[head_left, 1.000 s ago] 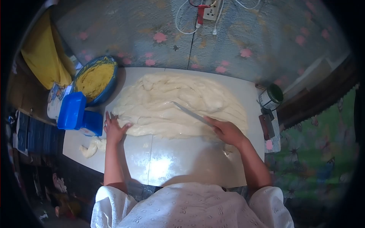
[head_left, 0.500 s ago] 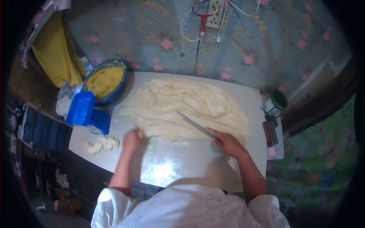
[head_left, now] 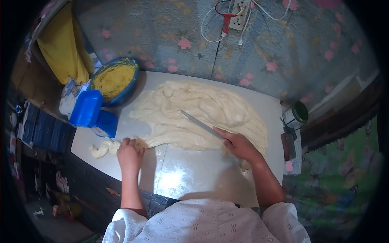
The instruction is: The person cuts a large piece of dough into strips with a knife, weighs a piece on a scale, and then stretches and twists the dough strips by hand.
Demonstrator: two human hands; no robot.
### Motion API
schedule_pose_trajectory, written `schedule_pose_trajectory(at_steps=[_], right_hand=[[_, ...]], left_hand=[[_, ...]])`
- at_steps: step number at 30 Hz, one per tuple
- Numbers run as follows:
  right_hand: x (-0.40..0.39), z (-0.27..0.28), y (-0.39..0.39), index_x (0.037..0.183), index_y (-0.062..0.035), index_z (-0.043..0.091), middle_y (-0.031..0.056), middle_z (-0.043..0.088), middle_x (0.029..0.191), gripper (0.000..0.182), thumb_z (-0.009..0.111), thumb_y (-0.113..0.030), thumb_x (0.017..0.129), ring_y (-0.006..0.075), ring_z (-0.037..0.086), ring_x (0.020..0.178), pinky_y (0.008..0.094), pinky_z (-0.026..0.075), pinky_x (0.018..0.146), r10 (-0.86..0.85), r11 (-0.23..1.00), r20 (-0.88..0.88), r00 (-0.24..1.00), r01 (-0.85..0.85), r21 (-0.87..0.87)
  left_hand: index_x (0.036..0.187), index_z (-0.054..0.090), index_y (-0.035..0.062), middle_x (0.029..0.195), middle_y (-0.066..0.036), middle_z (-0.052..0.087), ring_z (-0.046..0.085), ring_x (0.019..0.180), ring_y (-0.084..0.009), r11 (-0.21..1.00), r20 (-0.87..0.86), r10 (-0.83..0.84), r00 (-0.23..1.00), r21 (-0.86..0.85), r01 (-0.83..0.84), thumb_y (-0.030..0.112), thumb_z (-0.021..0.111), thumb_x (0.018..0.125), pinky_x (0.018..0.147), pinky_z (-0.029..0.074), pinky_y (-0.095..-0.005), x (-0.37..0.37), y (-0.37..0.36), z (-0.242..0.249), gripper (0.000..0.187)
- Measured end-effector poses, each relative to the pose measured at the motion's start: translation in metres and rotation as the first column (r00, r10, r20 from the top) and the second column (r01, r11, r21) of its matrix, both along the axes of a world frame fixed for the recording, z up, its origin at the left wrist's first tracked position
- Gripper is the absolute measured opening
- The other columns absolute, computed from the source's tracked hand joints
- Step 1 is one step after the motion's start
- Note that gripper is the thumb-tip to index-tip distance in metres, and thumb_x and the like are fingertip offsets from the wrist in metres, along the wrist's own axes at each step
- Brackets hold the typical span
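Observation:
A large spread of pale dough point(head_left: 202, 105) covers much of the white table point(head_left: 178, 178). My left hand point(head_left: 130, 152) grips a stretched end of it at the left, close beside a small separate-looking piece of dough point(head_left: 101, 149). In my right hand point(head_left: 239, 145) is the handle of a long knife point(head_left: 198, 123), its blade pointing up and left over the dough. Whether the blade touches the dough is unclear.
At the back left stand a blue basin point(head_left: 135, 83) of yellow filling and a blue plastic container point(head_left: 86, 108). A green-lidded jar point(head_left: 295, 115) and a brown-handled cleaver point(head_left: 288, 146) are at the right edge. Behind rises a wall with a power outlet point(head_left: 239, 15).
My left hand has moved left and slightly down, drawing an end of the dough out toward the small piece. My right hand and the knife have shifted slightly left and up.

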State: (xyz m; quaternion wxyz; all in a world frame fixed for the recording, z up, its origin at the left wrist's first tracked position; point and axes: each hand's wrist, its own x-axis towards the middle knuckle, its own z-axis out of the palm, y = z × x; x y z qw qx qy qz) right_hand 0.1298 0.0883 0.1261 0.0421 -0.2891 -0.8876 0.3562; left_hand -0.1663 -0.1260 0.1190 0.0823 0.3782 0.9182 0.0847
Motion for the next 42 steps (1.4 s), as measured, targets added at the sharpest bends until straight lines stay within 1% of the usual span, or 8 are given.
schedule_pose_trajectory(at_steps=[2, 5, 8, 22, 31, 36, 39, 42], right_hand=[[-0.003, 0.001, -0.001, 0.138, -0.0261, 0.039, 0.0197, 0.061, 0.090, 0.049, 0.047, -0.015, 0.091, 0.0347, 0.058, 0.080, 0.0411, 0.045, 0.076, -0.017, 1.000, 0.054, 0.998, 0.017, -0.009], [-0.007, 0.004, -0.005, 0.137, -0.0260, 0.041, 0.0196, 0.062, 0.090, 0.048, 0.047, -0.015, 0.091, 0.0343, 0.059, 0.079, 0.0411, 0.045, 0.075, -0.032, 0.999, 0.120, 0.992, 0.036, -0.035], [-0.005, 0.001, -0.005, 0.135, -0.0279, 0.043, 0.0191, 0.062, 0.088, 0.046, 0.046, -0.015, 0.091, 0.0336, 0.060, 0.082, 0.0420, 0.046, 0.077, -0.022, 0.999, 0.126, 0.992, 0.026, -0.027], [-0.022, -0.026, 0.007, 0.135, -0.0324, 0.043, 0.0103, 0.061, 0.093, 0.057, 0.036, -0.004, 0.086, 0.0269, 0.061, 0.082, 0.0379, 0.049, 0.073, 0.049, 0.949, 0.407, 0.912, -0.170, 0.265], [0.045, 0.031, 0.014, 0.137, -0.0386, 0.038, 0.0103, 0.059, 0.092, 0.059, 0.038, -0.007, 0.087, 0.0283, 0.061, 0.082, 0.0382, 0.048, 0.072, 0.041, 0.955, 0.604, 0.796, -0.210, 0.211], [0.045, 0.070, 0.012, 0.133, -0.0372, 0.045, 0.0104, 0.059, 0.081, 0.057, 0.044, -0.008, 0.084, 0.0295, 0.060, 0.077, 0.0380, 0.047, 0.070, 0.020, 0.966, 0.476, 0.879, -0.140, 0.218], [0.032, 0.053, 0.011, 0.134, -0.0341, 0.045, 0.0111, 0.061, 0.085, 0.057, 0.043, -0.007, 0.084, 0.0270, 0.063, 0.082, 0.0377, 0.049, 0.072, 0.022, 0.954, 0.459, 0.888, -0.155, 0.256], [0.023, 0.039, 0.009, 0.133, -0.0344, 0.046, 0.0113, 0.061, 0.084, 0.058, 0.041, -0.004, 0.084, 0.0272, 0.062, 0.080, 0.0383, 0.048, 0.072, -0.020, 0.966, 0.386, 0.922, -0.083, 0.246]], left_hand=[[0.130, 0.046, 0.0057, 0.122, -0.018, 0.052, 0.047, 0.115, -0.0352, 0.993, -0.263, 0.002, 0.965, 0.114, 0.029, 0.030, 0.077, 0.066, 0.093, 0.036, -0.0510, 0.018, 0.025, -0.006, 0.076], [0.131, 0.044, 0.0047, 0.136, -0.020, 0.039, 0.036, 0.125, -0.0359, 0.999, 0.102, -0.039, 0.994, 0.015, 0.038, 0.045, 0.075, 0.066, 0.098, 0.024, -0.0574, 0.028, 0.065, -0.004, 0.082], [0.131, 0.044, 0.0046, 0.140, -0.020, 0.033, 0.031, 0.129, -0.0354, 0.961, -0.022, -0.238, 0.971, -0.152, 0.232, 0.052, 0.074, 0.065, 0.102, 0.017, -0.0601, 0.039, 0.083, -0.048, 0.087], [0.092, 0.066, 0.0069, 0.102, -0.009, 0.059, 0.048, 0.115, -0.0291, 0.845, 0.049, -0.523, 0.851, 0.158, 0.510, 0.022, 0.071, 0.068, 0.105, 0.011, -0.0614, 0.037, 0.022, -0.063, 0.029], [0.105, 0.064, 0.0061, 0.129, -0.015, 0.045, 0.041, 0.121, -0.0331, 0.811, 0.206, -0.112, 0.972, 0.584, -0.030, 0.014, 0.078, 0.059, 0.105, 0.019, -0.0512, 0.020, -0.002, -0.025, 0.049], [0.110, 0.062, 0.0052, 0.125, -0.017, 0.049, 0.043, 0.119, -0.0355, 0.951, -0.200, -0.193, 0.961, 0.203, 0.233, 0.021, 0.081, 0.058, 0.100, 0.031, -0.0443, 0.049, 0.019, 0.028, 0.057], [0.114, 0.059, 0.0015, 0.123, -0.020, 0.051, 0.046, 0.115, -0.0345, 0.838, 0.088, -0.506, 0.858, 0.286, 0.465, 0.033, 0.076, 0.066, 0.100, 0.029, -0.0458, 0.075, 0.063, -0.002, 0.060], [0.120, 0.051, -0.0012, 0.125, -0.020, 0.049, 0.048, 0.114, -0.0341, 0.789, -0.149, -0.557, 0.817, 0.211, 0.577, 0.036, 0.073, 0.069, 0.097, 0.032, -0.0445, 0.110, 0.102, -0.079, 0.067]])
